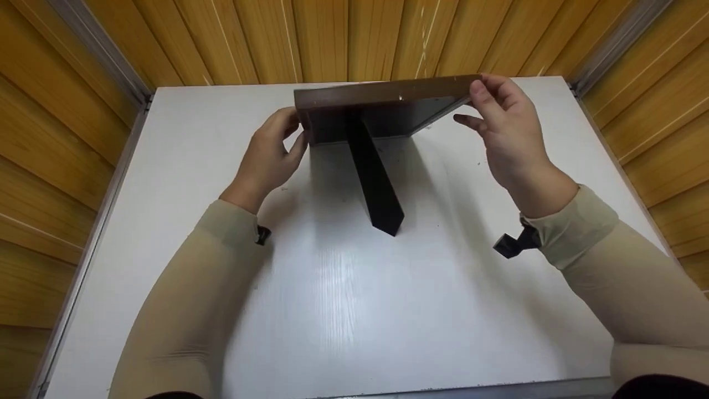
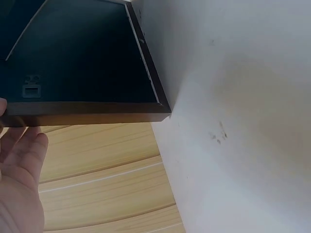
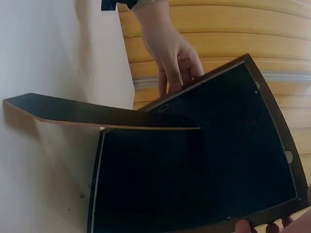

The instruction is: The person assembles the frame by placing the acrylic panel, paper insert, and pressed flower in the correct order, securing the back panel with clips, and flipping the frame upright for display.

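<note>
A brown picture frame [image 1: 388,91] stands on the white table, its dark back towards me. From that back a black easel leg [image 1: 376,183] slants down to the tabletop. On the frame's left side, my left hand [image 1: 268,152] grips the edge between thumb and fingers. My right hand [image 1: 512,124] pinches the upper right corner with its thumb on the near side. In the left wrist view the frame's lower corner meets the table, and a small metal hanger [image 2: 32,90] shows on the backing [image 2: 92,58]. The front of the frame is hidden from me.
White tabletop [image 1: 332,310] spreads in front of the frame. Wood-patterned panels [image 1: 321,41] rise behind and on both sides, with metal posts [image 1: 105,44] at the back corners. A dark wrist mount [image 1: 515,244] sticks out from my right cuff.
</note>
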Motion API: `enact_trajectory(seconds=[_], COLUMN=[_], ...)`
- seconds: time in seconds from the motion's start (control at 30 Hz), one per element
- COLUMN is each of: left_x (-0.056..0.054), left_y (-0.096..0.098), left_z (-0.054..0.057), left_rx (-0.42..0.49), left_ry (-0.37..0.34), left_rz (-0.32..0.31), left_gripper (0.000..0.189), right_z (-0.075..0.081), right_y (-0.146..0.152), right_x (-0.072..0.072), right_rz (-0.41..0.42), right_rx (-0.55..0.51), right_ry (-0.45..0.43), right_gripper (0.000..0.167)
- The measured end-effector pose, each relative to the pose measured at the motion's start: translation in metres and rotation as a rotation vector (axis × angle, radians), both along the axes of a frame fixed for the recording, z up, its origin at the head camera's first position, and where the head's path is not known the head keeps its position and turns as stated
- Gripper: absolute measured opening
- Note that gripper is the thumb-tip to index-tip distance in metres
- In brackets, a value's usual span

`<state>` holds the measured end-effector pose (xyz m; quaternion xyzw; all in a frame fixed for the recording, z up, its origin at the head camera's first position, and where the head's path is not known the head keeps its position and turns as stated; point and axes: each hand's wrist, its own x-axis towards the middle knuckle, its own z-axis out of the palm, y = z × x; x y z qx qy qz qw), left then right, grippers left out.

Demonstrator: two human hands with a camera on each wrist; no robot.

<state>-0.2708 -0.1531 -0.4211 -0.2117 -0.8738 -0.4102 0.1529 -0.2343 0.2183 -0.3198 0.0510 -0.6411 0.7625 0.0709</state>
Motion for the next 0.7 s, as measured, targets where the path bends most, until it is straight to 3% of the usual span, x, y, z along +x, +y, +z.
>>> enact_trajectory(seconds=[0.2, 0.4, 0.7], left_x=[0.017, 0.039, 0.071], left_y=[-0.006, -0.004, 0.024], left_z=[0.0, 0.001, 0.004], left_rx=[-0.02, -0.073, -0.119], left_ry=[0.021, 0.116, 0.28], left_rz=[-0.063, -0.14, -0.297], left_gripper=[0.039, 0.033, 0.024], right_z=[0.004, 0.01, 0.016], right_y=[0.007, 0.012, 0.017], right_x=[-0.013, -0.028, -0.051], right_rz=[0.042, 0.036, 0.032], right_rx=[-0.041, -0.078, -0.072], right_ry=[-0.053, -0.111, -0.152], right_gripper=[0.026, 0.023, 0.026])
